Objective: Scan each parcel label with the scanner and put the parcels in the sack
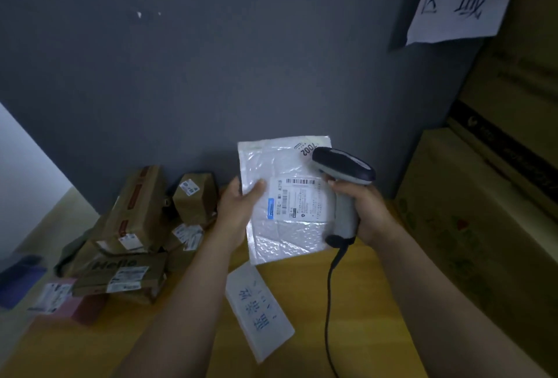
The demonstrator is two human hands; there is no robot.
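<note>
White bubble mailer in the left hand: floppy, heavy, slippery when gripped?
Probably fairly stiff: the bubble mailer stands flat though the left hand holds only one edge. Likely light, since a one-handed pinch carries it. Its glossy film may be slippery.

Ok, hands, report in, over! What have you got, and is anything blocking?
Left hand holds white mailer by its left edge. Right hand grips scanner, head by the label. Nothing between them. Sack not in view.

Parcels (126, 226) lie left on the table (302, 302), cartons (483, 211) right.
</note>
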